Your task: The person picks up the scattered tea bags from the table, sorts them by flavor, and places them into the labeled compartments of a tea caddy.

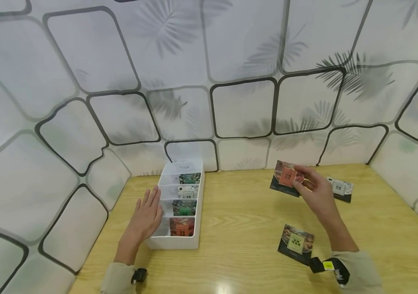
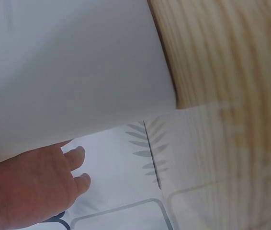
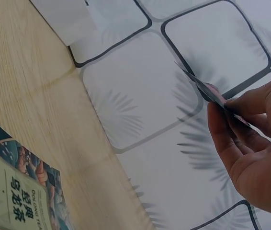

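Observation:
In the head view my right hand pinches a tea packet with a red label by its right edge, held up over the table. The right wrist view shows this red tea packet nearly edge-on between thumb and fingers. My left hand lies with straight fingers along the left side of a white divided box. In the left wrist view the box wall hides part of that hand. Inside the box, packets stand in separate compartments, a red-labelled one in the nearest.
An oolong tea packet with a yellow-green label lies on the wooden table, nearer than my right hand. A white-labelled packet lies to that hand's right, partly hidden by it. A patterned cloth wall borders the table's back and sides.

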`<state>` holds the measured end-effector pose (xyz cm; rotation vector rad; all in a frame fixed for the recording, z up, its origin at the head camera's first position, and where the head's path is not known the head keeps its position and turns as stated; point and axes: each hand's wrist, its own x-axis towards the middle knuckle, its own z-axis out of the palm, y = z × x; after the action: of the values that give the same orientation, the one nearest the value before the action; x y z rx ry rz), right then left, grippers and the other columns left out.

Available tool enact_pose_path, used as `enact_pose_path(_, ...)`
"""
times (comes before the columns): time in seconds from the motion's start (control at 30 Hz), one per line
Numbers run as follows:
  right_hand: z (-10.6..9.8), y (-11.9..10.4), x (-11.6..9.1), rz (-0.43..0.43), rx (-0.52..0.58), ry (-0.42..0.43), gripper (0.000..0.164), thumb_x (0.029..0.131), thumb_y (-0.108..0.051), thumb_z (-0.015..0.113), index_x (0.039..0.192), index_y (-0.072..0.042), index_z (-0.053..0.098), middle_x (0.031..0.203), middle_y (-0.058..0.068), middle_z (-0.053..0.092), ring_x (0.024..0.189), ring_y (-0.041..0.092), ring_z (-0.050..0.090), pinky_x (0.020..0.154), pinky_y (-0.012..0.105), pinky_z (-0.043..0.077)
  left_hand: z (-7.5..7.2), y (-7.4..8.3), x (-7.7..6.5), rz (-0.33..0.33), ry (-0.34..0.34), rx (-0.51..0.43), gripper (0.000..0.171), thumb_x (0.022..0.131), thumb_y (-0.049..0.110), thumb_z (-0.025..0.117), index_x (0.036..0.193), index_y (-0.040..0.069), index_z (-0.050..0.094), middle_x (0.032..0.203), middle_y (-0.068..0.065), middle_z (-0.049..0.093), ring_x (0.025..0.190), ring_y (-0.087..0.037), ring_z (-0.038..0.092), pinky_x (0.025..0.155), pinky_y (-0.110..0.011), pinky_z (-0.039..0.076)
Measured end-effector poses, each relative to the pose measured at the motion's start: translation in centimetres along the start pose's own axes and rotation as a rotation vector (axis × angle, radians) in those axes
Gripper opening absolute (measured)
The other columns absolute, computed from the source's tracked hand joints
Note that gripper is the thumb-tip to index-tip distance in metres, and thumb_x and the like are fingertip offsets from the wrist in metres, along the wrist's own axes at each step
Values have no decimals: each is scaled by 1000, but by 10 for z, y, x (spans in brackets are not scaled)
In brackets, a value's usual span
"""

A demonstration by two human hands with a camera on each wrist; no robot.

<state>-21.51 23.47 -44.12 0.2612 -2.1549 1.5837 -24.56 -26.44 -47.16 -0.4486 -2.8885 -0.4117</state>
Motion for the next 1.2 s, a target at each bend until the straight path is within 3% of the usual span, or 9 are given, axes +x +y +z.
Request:
enact_pose_path(0.4, 16, 0, -1, -38, -41, -30, 42, 103, -9, 61, 144, 0, 56, 140, 23, 56, 112, -5, 57, 84, 10, 51, -6, 5, 2, 7, -6, 29, 55, 109, 17, 34, 158, -8, 27, 167, -22, 22, 153, -46, 15, 119, -67, 15)
enact_pose_path(0.97, 48, -15, 1, 54, 123, -92, 42, 101, -5, 64, 142, -1, 57, 132, 24, 59, 104, 4, 66, 81, 19, 57, -2, 2, -2, 10, 3, 35, 54, 109, 16, 34, 158, -8, 29, 166, -22, 24, 152, -46, 18, 118, -68, 16)
enact_pose_path(1.2, 61, -22, 6, 51, 155, -87, 41, 100, -7, 66, 141, -3, 59, 133, 21, 61, 103, 5, 68, 79, 22, 58, -1, 2, -1, 11, 5, 26, 54, 109, 16, 34, 158, -8, 28, 166, -22, 24, 152, -46, 18, 118, -68, 16)
